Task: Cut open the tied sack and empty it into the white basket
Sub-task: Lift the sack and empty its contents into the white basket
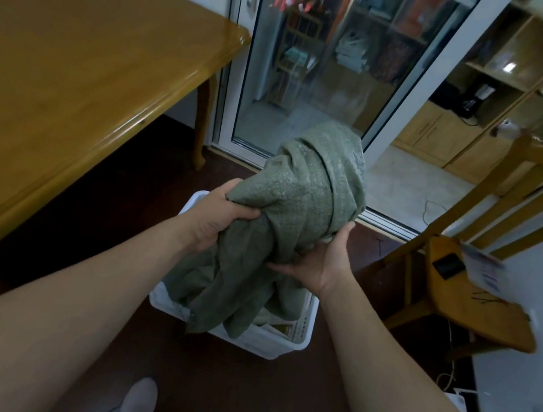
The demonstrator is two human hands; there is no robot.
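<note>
On my feed the biggest thing is the wooden surface (76,52), which fills the left side above a dark floor (89,216). Straight ahead stands a glass sliding door (315,73) in a white frame, and open wooden shelving (508,74) runs off to its right. A wooden chair (478,302) sits at the right, well apart from the surface.

The green woven sack (298,202) is held up in the middle of the view, directly above the white basket (266,341). Its bulging end points up and away from me. Its loose end hangs down inside the basket and drapes over the near rim. The basket stands on the floor between the surface and the chair. Something yellowish shows inside it under the cloth; I cannot tell what.

Both hands are clamped on the sack. The left hand (218,219) bunches a fistful of fabric on its left side. The right hand (321,264) cups the bulge from below, fingers wrapped round it.

A foot in a white sock (139,402) shows at the bottom edge. A small dark flat object (449,266) lies on the chair seat beside some blurred papers (486,272).
</note>
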